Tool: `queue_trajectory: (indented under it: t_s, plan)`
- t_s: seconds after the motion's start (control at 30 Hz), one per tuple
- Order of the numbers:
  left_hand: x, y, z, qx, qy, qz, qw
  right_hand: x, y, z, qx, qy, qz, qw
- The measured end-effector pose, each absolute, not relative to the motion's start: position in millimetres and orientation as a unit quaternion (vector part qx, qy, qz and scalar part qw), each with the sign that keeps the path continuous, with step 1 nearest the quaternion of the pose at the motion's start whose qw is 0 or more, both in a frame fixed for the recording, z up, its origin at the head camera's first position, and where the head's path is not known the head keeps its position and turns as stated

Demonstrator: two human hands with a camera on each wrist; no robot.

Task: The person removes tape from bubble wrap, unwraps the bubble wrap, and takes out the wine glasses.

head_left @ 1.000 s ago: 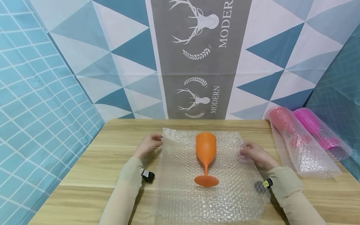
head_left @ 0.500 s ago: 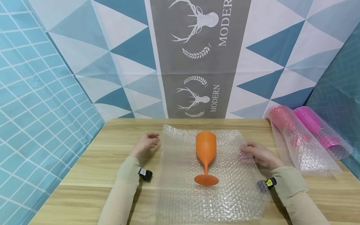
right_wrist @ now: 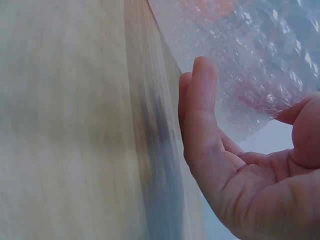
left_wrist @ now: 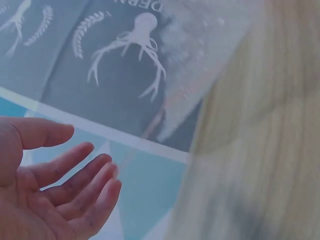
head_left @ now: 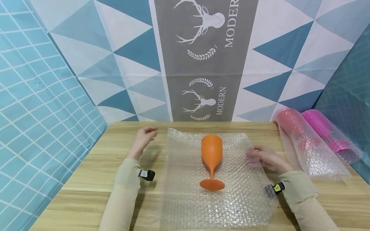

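An orange goblet [head_left: 212, 154] lies on its side on a sheet of bubble wrap [head_left: 185, 199], its bowl away from me and its foot towards me. My right hand [head_left: 267, 158] holds the sheet's right edge; in the right wrist view the thumb [right_wrist: 306, 131] meets the film, and part of the grip is hidden behind it. Off the sheet's left edge, my left hand [head_left: 143, 139] is raised above the table with nothing in it. Its fingers [left_wrist: 82, 202] are loosely bent and apart from the thumb in the left wrist view.
At the table's right back lie a red goblet [head_left: 292, 123] and a pink goblet [head_left: 318, 125], each rolled in bubble wrap. The wooden table [head_left: 86, 179] meets a patterned back wall [head_left: 130, 64] and a blue tiled-print side wall [head_left: 43, 112].
My left hand has come away from the sheet's upper left corner, moving left and up. The right hand shifted slightly right and still holds the edge. The goblet stays in place.
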State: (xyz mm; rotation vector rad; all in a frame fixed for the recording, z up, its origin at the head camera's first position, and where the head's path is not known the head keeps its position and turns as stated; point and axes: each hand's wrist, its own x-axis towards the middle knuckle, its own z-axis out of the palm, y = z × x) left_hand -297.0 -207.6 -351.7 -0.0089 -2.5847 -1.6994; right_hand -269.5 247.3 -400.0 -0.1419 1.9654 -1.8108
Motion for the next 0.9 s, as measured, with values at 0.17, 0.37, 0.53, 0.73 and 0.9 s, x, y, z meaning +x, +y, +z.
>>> queue_trajectory:
  t_s: [0.17,0.37,0.53,0.73,0.9]
  plan:
    - [-295,-199,-337,-0.020,-0.837,-0.546,0.041,-269,246,-400,-0.053,0.714,-0.659,0.233]
    - [-293,-183,-319,-0.032,-0.839,-0.540,0.055,-268,244,-399,-0.060,0.717,-0.653,0.235]
    - [-290,-169,-310,-0.037,-0.840,-0.539,0.057,-267,243,-400,-0.054,0.718,-0.652,0.238]
    - [-287,-147,-300,-0.069,-0.848,-0.523,0.048,-267,242,-400,-0.052,0.727,-0.643,0.233]
    - [-287,-126,-296,-0.112,-0.869,-0.478,0.056,-267,243,-398,-0.051,0.732,-0.639,0.231]
